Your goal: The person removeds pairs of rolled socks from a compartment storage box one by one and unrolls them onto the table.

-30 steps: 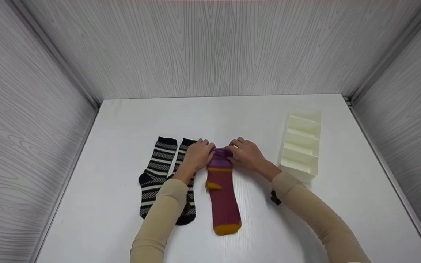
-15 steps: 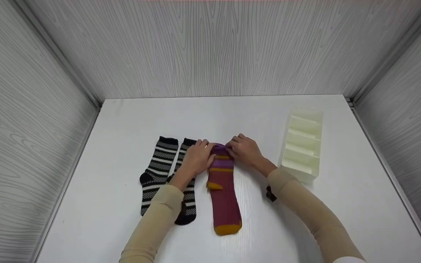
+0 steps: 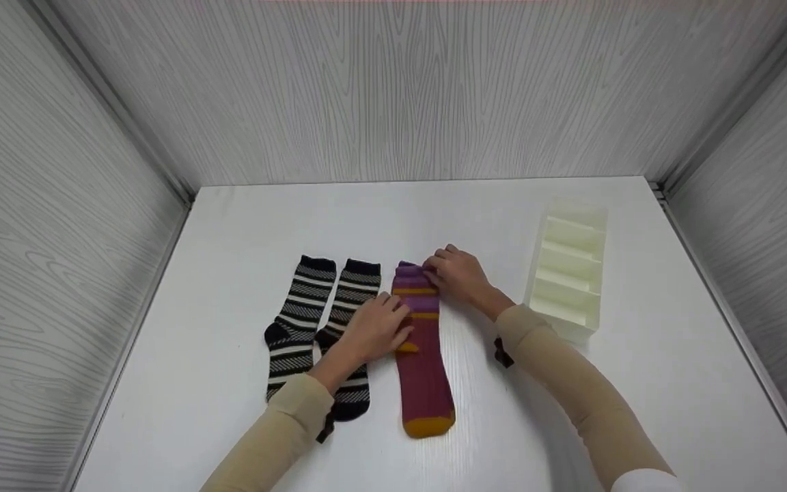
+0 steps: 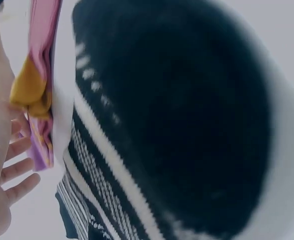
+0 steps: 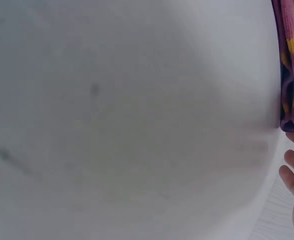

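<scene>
A burgundy sock [image 3: 424, 383] with mustard toe and heel and a purple striped cuff lies flat, toe towards me. My right hand [image 3: 458, 275] pinches the right corner of its cuff; in the right wrist view thumb and finger meet at the purple edge [image 5: 291, 117]. My left hand [image 3: 374, 329] is at the mustard heel [image 4: 29, 87], its fingers spread and fairly straight in the left wrist view. Whether its thumb touches the heel I cannot tell. Two black-and-white striped socks [image 3: 302, 294] lie side by side to the left, the nearer one partly under my left forearm.
A pale, translucent box [image 3: 568, 273] with several compartments in a row stands on the right of the white table [image 3: 475, 212]. Grey wood-grain panels [image 3: 400, 89] close off the back and both sides.
My left hand has let go of the cuff and moved down to the heel. The bunched purple cuff has been straightened out away from me. The right hand stays at the cuff.
</scene>
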The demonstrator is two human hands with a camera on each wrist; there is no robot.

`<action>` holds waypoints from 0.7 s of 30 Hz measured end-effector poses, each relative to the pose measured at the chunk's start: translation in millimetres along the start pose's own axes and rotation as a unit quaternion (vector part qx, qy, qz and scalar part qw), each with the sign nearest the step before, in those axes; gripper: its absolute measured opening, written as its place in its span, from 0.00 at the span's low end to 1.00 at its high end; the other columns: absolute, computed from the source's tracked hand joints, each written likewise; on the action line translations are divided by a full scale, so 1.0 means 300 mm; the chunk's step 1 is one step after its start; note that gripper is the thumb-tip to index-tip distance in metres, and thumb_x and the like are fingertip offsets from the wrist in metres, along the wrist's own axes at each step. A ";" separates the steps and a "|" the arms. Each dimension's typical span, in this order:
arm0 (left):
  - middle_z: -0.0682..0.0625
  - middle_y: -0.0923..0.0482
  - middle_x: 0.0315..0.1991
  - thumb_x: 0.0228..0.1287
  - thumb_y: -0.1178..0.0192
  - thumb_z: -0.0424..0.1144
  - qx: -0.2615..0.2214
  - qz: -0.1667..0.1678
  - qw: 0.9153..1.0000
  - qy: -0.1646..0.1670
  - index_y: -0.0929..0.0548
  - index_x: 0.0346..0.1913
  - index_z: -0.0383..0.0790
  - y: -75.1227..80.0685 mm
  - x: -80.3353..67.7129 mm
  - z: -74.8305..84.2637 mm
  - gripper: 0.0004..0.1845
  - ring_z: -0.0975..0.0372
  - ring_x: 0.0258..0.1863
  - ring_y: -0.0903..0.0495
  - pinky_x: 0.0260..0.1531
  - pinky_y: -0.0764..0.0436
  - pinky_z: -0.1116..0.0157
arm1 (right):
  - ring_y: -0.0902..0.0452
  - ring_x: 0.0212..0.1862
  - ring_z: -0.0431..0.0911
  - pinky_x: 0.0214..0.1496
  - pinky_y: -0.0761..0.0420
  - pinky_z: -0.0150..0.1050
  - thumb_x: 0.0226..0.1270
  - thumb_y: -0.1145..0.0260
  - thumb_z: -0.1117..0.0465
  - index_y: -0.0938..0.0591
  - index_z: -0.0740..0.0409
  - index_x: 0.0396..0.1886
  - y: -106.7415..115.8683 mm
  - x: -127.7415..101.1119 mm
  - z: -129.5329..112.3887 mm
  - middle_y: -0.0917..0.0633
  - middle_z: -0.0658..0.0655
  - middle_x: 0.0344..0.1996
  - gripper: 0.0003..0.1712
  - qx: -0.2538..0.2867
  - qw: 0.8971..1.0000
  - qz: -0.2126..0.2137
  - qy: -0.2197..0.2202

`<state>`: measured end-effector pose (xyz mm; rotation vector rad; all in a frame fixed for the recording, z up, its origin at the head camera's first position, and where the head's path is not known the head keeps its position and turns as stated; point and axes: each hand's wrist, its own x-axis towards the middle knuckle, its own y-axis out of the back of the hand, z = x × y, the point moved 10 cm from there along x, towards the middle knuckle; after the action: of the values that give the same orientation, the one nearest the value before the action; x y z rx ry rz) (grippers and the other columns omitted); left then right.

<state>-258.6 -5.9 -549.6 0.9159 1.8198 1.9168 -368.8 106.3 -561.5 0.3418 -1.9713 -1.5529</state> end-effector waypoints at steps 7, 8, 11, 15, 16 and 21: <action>0.51 0.16 0.46 0.75 0.37 0.55 -0.019 0.001 0.999 -0.033 0.14 0.50 0.48 -0.008 -0.052 0.090 0.15 0.57 0.46 0.19 0.42 0.16 0.61 | 0.17 0.44 0.51 0.48 0.13 0.47 0.76 0.31 0.53 0.10 0.54 0.47 -0.027 0.012 0.015 0.09 0.55 0.43 0.11 0.003 1.000 -0.020 -0.013; 0.51 0.16 0.47 0.74 0.37 0.55 -0.022 -0.002 0.999 -0.036 0.14 0.50 0.48 -0.013 -0.059 0.099 0.15 0.58 0.47 0.19 0.42 0.17 0.61 | 0.17 0.45 0.51 0.48 0.13 0.47 0.77 0.32 0.53 0.10 0.54 0.48 -0.031 0.013 0.017 0.09 0.55 0.43 0.11 0.002 1.000 -0.025 -0.015; 0.51 0.17 0.47 0.74 0.37 0.56 -0.024 -0.010 0.999 -0.048 0.14 0.50 0.48 -0.023 -0.075 0.118 0.16 0.57 0.47 0.19 0.42 0.16 0.61 | 0.17 0.46 0.51 0.50 0.13 0.47 0.78 0.33 0.53 0.11 0.54 0.48 -0.038 0.020 0.023 0.10 0.55 0.44 0.12 -0.001 0.999 -0.035 -0.020; 0.51 0.17 0.48 0.74 0.37 0.56 -0.022 -0.014 0.999 -0.045 0.14 0.52 0.48 -0.034 -0.078 0.115 0.17 0.58 0.48 0.19 0.43 0.16 0.61 | 0.17 0.45 0.52 0.49 0.13 0.47 0.78 0.33 0.53 0.11 0.55 0.48 -0.033 0.038 0.029 0.09 0.55 0.44 0.12 -0.009 0.999 -0.033 -0.025; 0.51 0.18 0.49 0.74 0.37 0.56 -0.022 -0.015 0.999 -0.042 0.14 0.52 0.48 -0.036 -0.076 0.111 0.17 0.58 0.48 0.19 0.43 0.15 0.61 | 0.17 0.45 0.52 0.49 0.13 0.47 0.78 0.33 0.54 0.11 0.55 0.48 -0.032 0.042 0.030 0.09 0.55 0.44 0.12 -0.011 0.999 -0.033 -0.026; 0.51 0.18 0.49 0.74 0.36 0.56 -0.018 -0.015 0.999 -0.034 0.15 0.52 0.48 -0.036 -0.067 0.096 0.17 0.57 0.49 0.19 0.45 0.15 0.61 | 0.17 0.46 0.52 0.50 0.13 0.47 0.79 0.34 0.54 0.11 0.55 0.49 -0.034 0.060 0.038 0.09 0.56 0.45 0.12 -0.011 0.998 -0.041 -0.036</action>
<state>-226.9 4.2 -565.3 0.9262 1.7448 1.8713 -391.2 102.7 -567.4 0.3663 -2.0157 -1.6571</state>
